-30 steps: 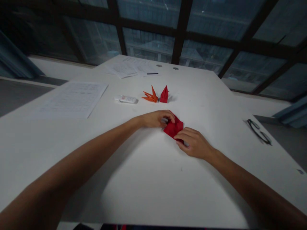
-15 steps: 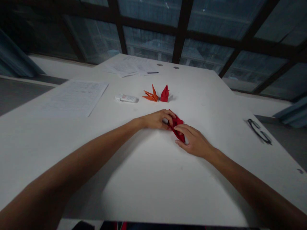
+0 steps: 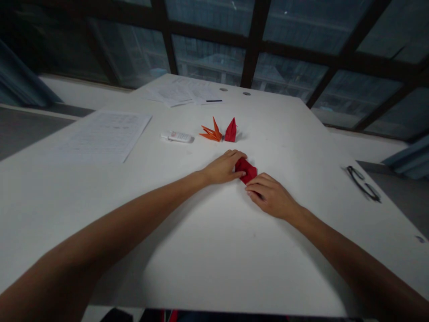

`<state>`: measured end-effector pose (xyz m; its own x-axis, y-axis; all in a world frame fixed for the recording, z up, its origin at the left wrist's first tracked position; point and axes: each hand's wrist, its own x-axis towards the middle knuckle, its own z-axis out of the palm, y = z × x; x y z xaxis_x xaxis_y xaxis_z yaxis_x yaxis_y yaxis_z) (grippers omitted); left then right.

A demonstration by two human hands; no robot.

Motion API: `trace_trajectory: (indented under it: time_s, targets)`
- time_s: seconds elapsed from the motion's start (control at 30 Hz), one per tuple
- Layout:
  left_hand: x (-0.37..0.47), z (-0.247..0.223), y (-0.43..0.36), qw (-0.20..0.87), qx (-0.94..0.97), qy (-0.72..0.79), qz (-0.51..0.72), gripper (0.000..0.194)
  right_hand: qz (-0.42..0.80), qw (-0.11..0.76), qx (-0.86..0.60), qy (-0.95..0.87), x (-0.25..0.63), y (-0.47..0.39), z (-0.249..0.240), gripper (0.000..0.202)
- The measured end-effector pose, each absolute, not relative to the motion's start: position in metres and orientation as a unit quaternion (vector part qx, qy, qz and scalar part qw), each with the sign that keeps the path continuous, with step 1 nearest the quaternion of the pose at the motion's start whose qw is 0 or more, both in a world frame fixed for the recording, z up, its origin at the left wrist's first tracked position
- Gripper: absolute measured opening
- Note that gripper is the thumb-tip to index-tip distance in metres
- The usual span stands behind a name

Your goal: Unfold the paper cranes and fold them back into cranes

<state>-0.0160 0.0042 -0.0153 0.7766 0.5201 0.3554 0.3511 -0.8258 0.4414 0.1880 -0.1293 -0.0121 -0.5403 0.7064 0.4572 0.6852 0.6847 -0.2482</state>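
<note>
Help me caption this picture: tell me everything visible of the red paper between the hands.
The red paper looks matte, creased and folded, with an angular outline. It lies slantwise at or just above the white table. The left hand holds its far left end, the right hand its near right end; both hide parts of it.

The left arm and the right arm are bare, and both get thinner down to the wrists. The left hand and the right hand are bare too, with thin fingers. At the very bottom is a dark blue strip, too dim to tell if it is clothes.
</note>
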Motion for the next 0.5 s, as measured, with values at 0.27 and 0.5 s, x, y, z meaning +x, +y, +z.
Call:
trace_trajectory:
  time_s: [0.27, 0.5]
  targets:
    - [-0.0168, -0.0149, 0.0042, 0.153, 0.934, 0.233, 0.223, 0.044, 0.024, 0.271, -0.421, -0.865, 0.1905, -0.1304, -0.0159, 0.027]
    - [-0.0157, -0.0151, 0.0046, 0.169, 0.924, 0.231, 0.254, 0.050, 0.019, 0.261, -0.449, -0.854, 0.1909, -0.1294, -0.0169, 0.040]
